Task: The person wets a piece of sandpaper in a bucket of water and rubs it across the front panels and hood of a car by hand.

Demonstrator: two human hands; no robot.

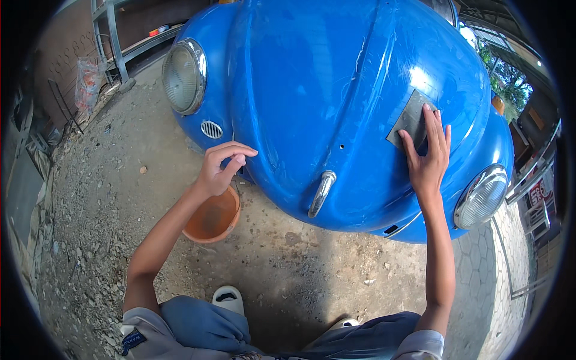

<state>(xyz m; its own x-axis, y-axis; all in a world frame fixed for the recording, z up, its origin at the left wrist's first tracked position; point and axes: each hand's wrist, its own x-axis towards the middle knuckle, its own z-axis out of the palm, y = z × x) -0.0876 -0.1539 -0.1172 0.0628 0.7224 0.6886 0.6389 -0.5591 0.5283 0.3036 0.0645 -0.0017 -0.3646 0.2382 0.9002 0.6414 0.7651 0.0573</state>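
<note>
A dark grey sheet that looks like sandpaper (403, 117) lies against the right side of the blue car hood (288, 108). My right hand (427, 157) holds it there, with fingers stretched over its right part and the thumb at its lower edge. The palm and fingers hide some of the sheet. Off the hood's lower left edge is my left hand (221, 168), empty, its fingers bent loosely and the thumb apart from them. The index fingertip reaches the hood's edge; whether it touches cannot be told. Pale scuffs and streaks mark the blue paint.
An orange-brown bucket (211, 219) stands on the dirt ground below my left hand. A chrome handle (322, 194) juts from the hood's front. Round headlights (183, 77) sit on both fenders. A metal rack (114, 42) and clear plastic bag (87, 86) are at the far left.
</note>
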